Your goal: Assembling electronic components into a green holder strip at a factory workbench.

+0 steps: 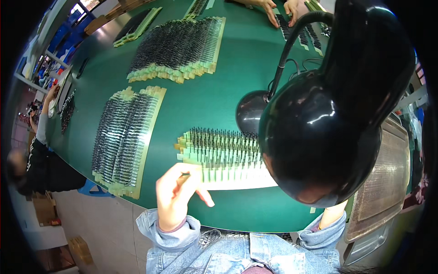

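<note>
A batch of pale green strips with rows of upright black pins [223,145] lies under the lamp, in front of me. At its near left corner, my left hand [175,194] has thumb and index finger closed on the end of the nearest strip [232,176], while another finger hangs free. The big black lamp head [315,141] covers the right end of these strips. It also hides my right hand; only the wrist [335,214] and denim cuff show below it.
More pinned strips lie in stacks at left [123,141] and farther back [178,48] on the green table [182,105]. The lamp's round base [251,109] stands behind my strips. A mesh tray [383,178] is at right. Another person's hands [280,11] handle strips at the far edge.
</note>
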`<move>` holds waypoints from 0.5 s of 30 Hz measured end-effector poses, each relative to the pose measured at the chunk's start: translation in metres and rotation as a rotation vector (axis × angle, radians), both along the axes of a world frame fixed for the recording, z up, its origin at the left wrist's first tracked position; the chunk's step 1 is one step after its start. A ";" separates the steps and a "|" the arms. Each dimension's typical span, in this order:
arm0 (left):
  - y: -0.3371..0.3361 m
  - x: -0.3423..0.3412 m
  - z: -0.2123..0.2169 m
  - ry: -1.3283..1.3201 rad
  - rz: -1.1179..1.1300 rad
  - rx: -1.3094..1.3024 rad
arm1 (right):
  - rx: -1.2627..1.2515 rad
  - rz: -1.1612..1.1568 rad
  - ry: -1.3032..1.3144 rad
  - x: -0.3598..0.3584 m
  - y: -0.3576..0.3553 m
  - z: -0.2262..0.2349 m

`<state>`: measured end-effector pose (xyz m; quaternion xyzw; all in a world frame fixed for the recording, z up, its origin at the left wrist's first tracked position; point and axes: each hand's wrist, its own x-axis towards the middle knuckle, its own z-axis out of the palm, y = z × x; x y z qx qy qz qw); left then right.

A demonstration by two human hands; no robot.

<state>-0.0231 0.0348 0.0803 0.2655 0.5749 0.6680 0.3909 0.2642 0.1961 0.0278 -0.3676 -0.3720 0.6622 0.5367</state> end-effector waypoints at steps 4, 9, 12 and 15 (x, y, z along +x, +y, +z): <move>0.006 0.001 -0.005 0.012 -0.067 -0.077 | -0.112 -0.007 0.342 0.003 0.001 -0.004; 0.017 0.004 -0.016 -0.134 -0.158 0.150 | -0.150 0.021 0.491 0.005 0.001 -0.005; 0.023 0.004 -0.017 -0.128 -0.156 0.154 | -0.145 0.039 0.528 0.005 0.004 -0.004; 0.025 0.007 -0.014 -0.124 -0.104 0.186 | -0.156 -0.022 0.493 -0.005 0.002 0.006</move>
